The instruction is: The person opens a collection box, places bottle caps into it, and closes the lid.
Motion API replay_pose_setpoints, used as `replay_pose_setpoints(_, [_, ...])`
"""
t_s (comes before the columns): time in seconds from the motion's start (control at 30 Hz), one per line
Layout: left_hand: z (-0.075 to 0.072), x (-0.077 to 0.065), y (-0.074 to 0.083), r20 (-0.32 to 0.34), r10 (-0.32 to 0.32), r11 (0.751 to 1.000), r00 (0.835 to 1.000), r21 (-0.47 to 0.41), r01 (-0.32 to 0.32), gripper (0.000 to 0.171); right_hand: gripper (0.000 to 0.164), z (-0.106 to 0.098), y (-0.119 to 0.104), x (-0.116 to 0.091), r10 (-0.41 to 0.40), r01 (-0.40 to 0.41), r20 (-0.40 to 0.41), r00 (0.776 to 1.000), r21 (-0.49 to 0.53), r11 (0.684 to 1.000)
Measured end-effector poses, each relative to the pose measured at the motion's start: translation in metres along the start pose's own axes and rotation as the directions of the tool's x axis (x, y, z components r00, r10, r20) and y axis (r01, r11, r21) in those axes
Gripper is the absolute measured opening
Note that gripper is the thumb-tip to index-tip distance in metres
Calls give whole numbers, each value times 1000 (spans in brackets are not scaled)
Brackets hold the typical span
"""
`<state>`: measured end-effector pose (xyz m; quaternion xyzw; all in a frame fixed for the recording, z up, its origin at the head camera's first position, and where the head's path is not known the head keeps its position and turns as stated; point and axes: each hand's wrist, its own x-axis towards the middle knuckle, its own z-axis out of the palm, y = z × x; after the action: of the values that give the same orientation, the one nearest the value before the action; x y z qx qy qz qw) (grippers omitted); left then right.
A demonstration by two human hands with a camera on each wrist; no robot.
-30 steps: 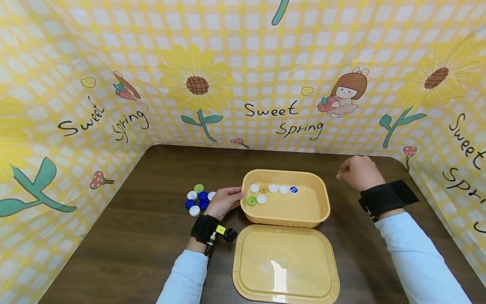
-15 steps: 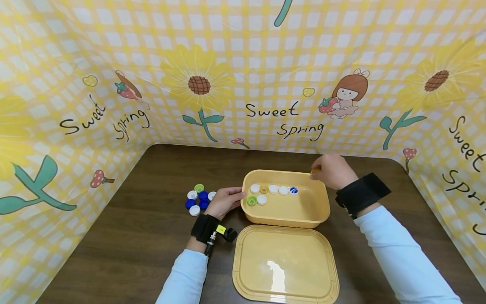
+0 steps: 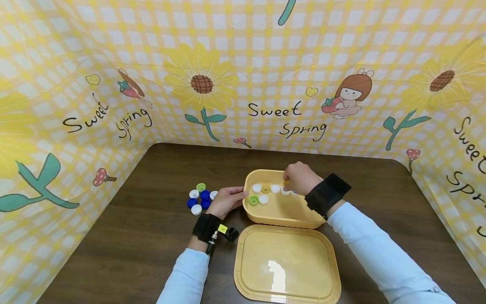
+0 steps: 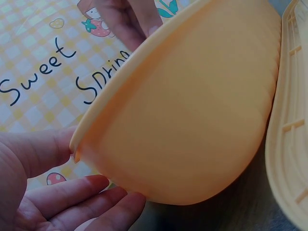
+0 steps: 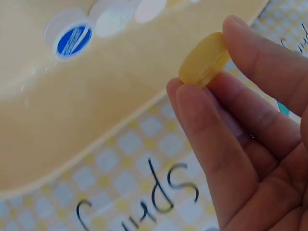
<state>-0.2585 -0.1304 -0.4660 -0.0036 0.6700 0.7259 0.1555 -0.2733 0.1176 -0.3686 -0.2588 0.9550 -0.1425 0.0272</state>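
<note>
My right hand [image 3: 302, 178] is over the yellow plastic box [image 3: 282, 212], pinching a yellow bottle cap [image 5: 203, 60] between thumb and fingertips. Inside the box lie several caps: a white cap [image 3: 256, 188], a yellow one and more whites form the back row, with a green cap [image 3: 253, 200] and a white cap [image 3: 263, 199] in front. A cap with a blue printed top [image 5: 73, 41] shows in the right wrist view. My left hand [image 3: 224, 203] holds the box's left end, thumb at the rim and fingers against the outer wall [image 4: 183, 125].
A yellow lid [image 3: 286, 259] lies flat in front of the box. Left of my left hand sits a loose group of blue, white and green caps, among them a blue cap [image 3: 205, 195]. A checked cloth [image 3: 159, 84] stands around the dark table [image 3: 125, 236].
My right hand has moved left from beyond the box's right end to above its back row, carrying the yellow bottle cap. The left hand keeps its hold on the box.
</note>
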Motion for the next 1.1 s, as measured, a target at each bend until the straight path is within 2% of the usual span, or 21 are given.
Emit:
replay_pose_setpoints(0.07, [0,0,0,-1,-2,1000,1000,-1,2,39,27,7,-2,6,-30,30,7,1000,-8,1000])
replay_pose_setpoints(0.27, [-1,1,0,-1,-10,1000,1000,2,10,39,19,27,-9,18,-40,41,46,998,-19,999])
replay_pose_setpoints(0.47, [-1,0,1,0,-4,1000,1000,7,4,38,42,42,-11,25,-24,24,102,995,10,1000])
replay_pose_setpoints(0.6, [-1,-1,2,5,-6,1000,1000,1,6,38,35,49,-11,27,-12,12,115,993,3,1000])
replay_pose_setpoints(0.73, [-1,-3,2,19,-4,1000,1000,-2,5,39,27,54,-11,28,-40,45,92,995,-52,998])
replay_pose_setpoints(0.83, [-1,-3,3,23,-6,1000,1000,3,6,40,27,58,-11,29,-55,62,86,995,-79,995])
replay_pose_setpoints(1.1, [-1,-2,2,15,-4,1000,1000,0,4,38,29,63,-12,31,-38,45,91,995,-83,995])
